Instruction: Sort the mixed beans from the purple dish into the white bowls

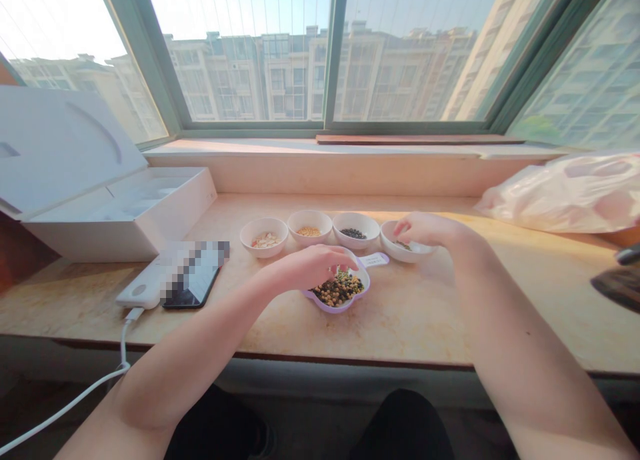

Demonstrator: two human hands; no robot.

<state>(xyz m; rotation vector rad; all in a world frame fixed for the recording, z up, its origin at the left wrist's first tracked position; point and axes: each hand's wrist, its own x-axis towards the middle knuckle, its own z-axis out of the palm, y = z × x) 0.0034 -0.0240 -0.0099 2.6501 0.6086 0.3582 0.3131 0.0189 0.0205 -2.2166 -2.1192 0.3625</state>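
We hold our left hand [320,265] over the purple-rimmed bean dish [336,309], our right hand [425,228] over the rightmost white bowl [419,254] behind it; whether our bent fingers [406,227] pinch anything, we cannot tell.

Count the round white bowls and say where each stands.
4, in a row: the leftmost bowl with pale pieces, the second bowl with yellowish grains, the third bowl with dark grains, and the rightmost bowl, partly covered by the right hand.

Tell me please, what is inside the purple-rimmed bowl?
Dark, tan and greenish beans show in the bowl; the left hand covers part, and what lies deeper is hidden.
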